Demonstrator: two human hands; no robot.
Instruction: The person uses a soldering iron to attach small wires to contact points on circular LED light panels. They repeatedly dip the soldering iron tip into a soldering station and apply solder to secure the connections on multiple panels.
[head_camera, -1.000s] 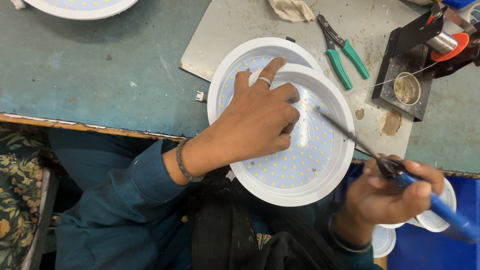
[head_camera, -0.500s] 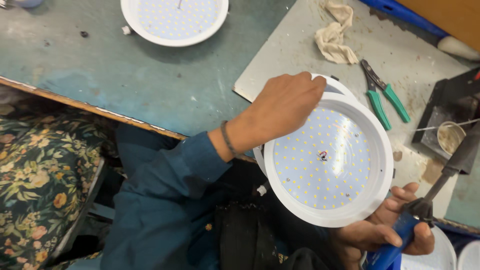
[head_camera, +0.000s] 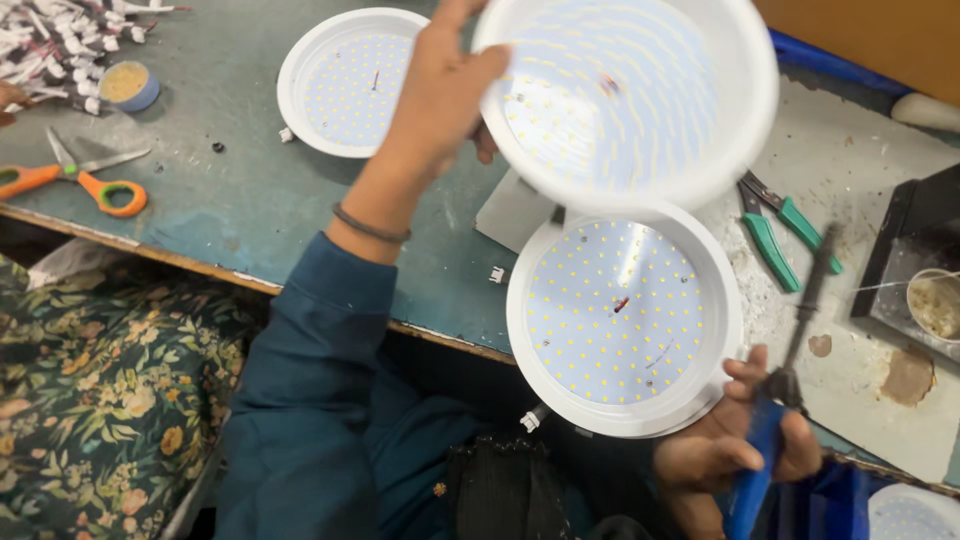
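Observation:
My left hand grips a round white lamp panel by its rim and holds it tilted in the air above the bench. Its face is studded with small yellow dots. Below it a second, similar lamp panel lies flat at the bench's near edge. My right hand is just past that panel's lower right rim, closed around a soldering iron with a blue handle and a dark shaft pointing up. A third lamp panel rests on the teal bench further back on the left.
Green-handled pliers lie right of the flat panel. A black stand with a small tin sits at the right edge. Orange-handled scissors, a small pot and a heap of small parts are at far left. Floral fabric is below the bench.
My left hand has lifted the top lamp panel off the one beneath it, up and to the left. My right hand still holds the soldering iron. The view has swung left.

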